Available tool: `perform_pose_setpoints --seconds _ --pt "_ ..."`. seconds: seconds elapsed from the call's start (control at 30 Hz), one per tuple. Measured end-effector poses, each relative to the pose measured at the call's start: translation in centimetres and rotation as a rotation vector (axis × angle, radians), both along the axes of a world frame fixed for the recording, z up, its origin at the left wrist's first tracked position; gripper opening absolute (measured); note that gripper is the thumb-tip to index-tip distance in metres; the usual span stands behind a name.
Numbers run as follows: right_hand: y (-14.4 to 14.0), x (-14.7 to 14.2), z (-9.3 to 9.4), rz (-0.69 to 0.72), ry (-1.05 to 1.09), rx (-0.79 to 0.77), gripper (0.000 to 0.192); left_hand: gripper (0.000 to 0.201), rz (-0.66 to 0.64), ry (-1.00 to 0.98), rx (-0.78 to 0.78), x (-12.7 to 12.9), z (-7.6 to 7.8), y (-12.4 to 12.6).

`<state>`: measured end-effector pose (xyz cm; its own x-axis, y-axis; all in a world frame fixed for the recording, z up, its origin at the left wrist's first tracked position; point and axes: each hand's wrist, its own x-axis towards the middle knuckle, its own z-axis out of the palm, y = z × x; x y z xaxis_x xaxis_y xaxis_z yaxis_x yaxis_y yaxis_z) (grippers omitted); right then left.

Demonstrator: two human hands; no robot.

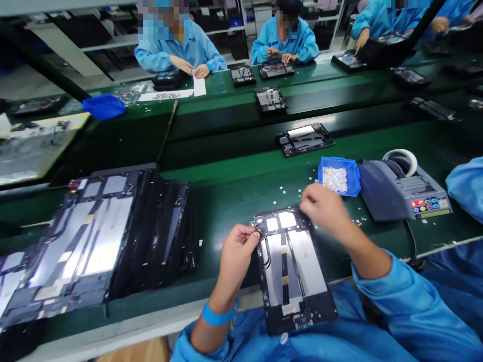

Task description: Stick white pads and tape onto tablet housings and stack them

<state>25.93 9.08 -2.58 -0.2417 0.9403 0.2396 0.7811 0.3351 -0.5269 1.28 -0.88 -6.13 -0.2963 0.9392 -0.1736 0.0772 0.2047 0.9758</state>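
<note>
An opened tablet (pixel 309 261), with silvery battery panels and black flat cables showing, lies partly on the bench and partly over its front edge, near my body. My left hand (pixel 238 249), a blue band at its wrist, pinches a thin black cable (pixel 259 230) at the tablet's upper left corner. Just over the upper right corner is my right hand (pixel 326 211), slightly blurred, its fingers curled into a pinch. Whatever it holds, if anything, is too small to make out. Beyond that hand stands a blue tray (pixel 352 177) of small pale pieces.
A tape dispenser (pixel 400 188) stands at the right, beside a neighbour's blue sleeve (pixel 468 186). Stacked opened tablets (pixel 86 236) lean at the left. Another opened tablet (pixel 305 139) lies farther back. Small pale scraps dot the green bench (pixel 226 196). Co-workers sit across the line.
</note>
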Motion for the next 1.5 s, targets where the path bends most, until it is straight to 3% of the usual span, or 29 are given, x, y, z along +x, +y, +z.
perform_pose_setpoints --seconds 0.1,0.17,0.23,0.37,0.47,0.57,0.8,1.17,1.5 --pt "2.3 5.8 0.3 -0.362 -0.231 -0.067 0.014 0.02 0.008 -0.05 -0.002 -0.2 -0.3 0.1" --pt "2.4 7.0 0.4 -0.418 -0.327 -0.144 0.023 0.02 -0.011 -0.019 -0.007 -0.2 -0.2 0.0" --pt "1.1 5.5 0.7 -0.261 -0.251 -0.174 0.026 0.02 -0.051 0.068 -0.014 -0.4 0.1 -0.2" --pt "-1.8 -2.1 1.8 0.132 0.004 -0.279 0.023 0.023 -0.048 0.341 0.035 -1.7 0.5 -0.4" --pt "-1.7 -6.7 2.2 0.228 -0.038 -0.381 0.025 0.02 -0.049 0.563 0.123 -3.1 0.6 -0.4" --pt "-0.6 -8.8 1.7 0.26 -0.171 -0.39 0.028 0.015 -0.141 0.726 0.238 -3.9 0.6 -0.3" --pt "0.0 -9.6 0.5 0.252 -0.246 -0.417 0.026 0.015 -0.282 0.86 0.399 -3.4 0.5 0.2" --pt "0.2 -10.1 1.1 0.298 -0.374 -0.405 0.031 0.02 -0.333 0.877 0.348 -3.3 0.3 0.6" --pt "1.6 -10.6 2.1 0.391 -0.47 -0.443 0.034 0.028 -0.376 1.005 0.418 -3.5 0.7 0.7"
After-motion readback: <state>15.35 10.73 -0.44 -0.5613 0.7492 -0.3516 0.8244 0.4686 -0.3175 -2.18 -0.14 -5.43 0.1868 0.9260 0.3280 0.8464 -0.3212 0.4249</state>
